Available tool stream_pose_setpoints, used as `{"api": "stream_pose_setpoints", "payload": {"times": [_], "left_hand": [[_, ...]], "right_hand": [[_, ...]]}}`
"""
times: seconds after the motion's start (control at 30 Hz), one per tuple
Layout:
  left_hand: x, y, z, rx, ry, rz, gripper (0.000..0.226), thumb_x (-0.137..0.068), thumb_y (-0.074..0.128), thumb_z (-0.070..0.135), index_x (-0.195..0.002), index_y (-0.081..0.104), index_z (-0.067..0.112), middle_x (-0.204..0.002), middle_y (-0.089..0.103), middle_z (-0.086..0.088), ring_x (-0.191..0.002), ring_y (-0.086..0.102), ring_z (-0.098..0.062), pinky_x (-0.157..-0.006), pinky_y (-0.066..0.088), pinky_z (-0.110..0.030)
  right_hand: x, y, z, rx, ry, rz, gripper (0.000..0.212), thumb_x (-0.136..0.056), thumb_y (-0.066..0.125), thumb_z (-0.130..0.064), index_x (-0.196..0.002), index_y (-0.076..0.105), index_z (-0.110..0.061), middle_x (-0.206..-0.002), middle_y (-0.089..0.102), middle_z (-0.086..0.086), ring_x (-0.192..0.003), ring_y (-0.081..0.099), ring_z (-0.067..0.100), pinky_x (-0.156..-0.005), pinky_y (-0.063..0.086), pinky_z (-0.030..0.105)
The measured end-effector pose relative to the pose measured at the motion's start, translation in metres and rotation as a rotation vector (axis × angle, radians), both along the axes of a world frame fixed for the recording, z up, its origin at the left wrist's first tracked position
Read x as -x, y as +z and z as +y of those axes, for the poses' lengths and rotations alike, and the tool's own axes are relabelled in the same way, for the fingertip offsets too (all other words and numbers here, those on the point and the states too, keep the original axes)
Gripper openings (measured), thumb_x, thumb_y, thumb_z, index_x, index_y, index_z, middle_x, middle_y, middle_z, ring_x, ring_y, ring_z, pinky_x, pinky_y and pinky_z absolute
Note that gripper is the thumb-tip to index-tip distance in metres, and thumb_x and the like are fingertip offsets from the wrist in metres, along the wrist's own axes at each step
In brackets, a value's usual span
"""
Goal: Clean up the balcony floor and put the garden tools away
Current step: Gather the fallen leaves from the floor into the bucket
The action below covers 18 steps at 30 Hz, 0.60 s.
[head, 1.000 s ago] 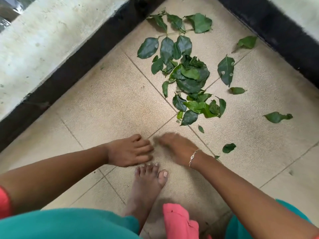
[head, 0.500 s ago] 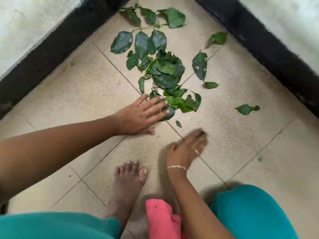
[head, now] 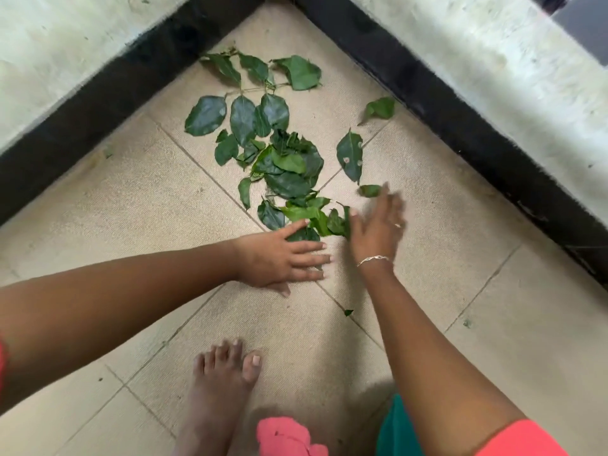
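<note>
Green leaves [head: 289,166] lay scattered on the tiled floor [head: 131,209] at the frame's centre, below the black skirting [head: 98,103]. The left hand [head: 283,255] lay flat, its fingers straight and touching the pile's lower edge. The right hand [head: 375,228], blurred, held its fingers straight against the pile's right side, gripping nothing.

Beige tiled floor [head: 493,340] (corner) meets pale, black-skirted walls [head: 65,44].

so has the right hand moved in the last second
Yes. The right hand has gone forward from beside the bare foot to the right edge of the leaf pile.
</note>
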<state>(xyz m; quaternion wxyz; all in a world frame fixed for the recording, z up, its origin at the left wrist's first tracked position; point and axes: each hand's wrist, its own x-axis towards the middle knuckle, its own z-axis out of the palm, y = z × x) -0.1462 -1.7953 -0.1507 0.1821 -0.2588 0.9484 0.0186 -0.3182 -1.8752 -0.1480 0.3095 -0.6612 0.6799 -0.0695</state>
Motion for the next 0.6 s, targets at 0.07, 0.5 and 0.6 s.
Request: {"api": "stream_pose_setpoints", "payload": {"times": [0.07, 0.5, 0.6], "left_hand": [[0.01, 0.019, 0.013, 0.268, 0.318, -0.197, 0.058, -0.103, 0.016, 0.036, -0.149, -0.002, 0.005, -0.154, -0.02, -0.015, -0.145, -0.001, -0.038, -0.109, -0.014, -0.064], [-0.047, 0.008, 0.096, -0.121, 1.567, 0.347, 0.081, -0.062, 0.078, 0.051, -0.123, 0.046, 0.008, -0.115, 0.048, -0.015, -0.09, 0.057, -0.029, -0.064, 0.051, -0.037], [-0.056, 0.008, 0.081, -0.138, 1.607, 0.371, 0.08, -0.063, 0.077, 0.05, -0.124, 0.045, 0.009, -0.118, 0.044, -0.011, -0.096, 0.055, -0.027, -0.065, 0.046, -0.035]], "right_hand": [[-0.013, 0.01, 0.011, 0.083, 0.105, -0.138, 0.064, -0.095, 0.047, -0.021, -0.149, 0.013, -0.02, -0.157, 0.005, 0.009, -0.144, 0.002, 0.02, -0.116, 0.005, 0.037], [-0.092, 0.007, 0.067, -0.196, -0.113, -0.216, 0.096, -0.086, 0.058, -0.015, -0.144, -0.017, -0.029, -0.153, -0.021, 0.006, -0.142, 0.009, 0.032, -0.107, 0.037, 0.045], [-0.098, 0.012, 0.04, -0.136, -0.038, -0.267, 0.094, -0.085, 0.058, -0.004, -0.147, -0.007, -0.031, -0.155, -0.016, 0.001, -0.142, 0.015, 0.026, -0.09, 0.05, 0.027]]}}
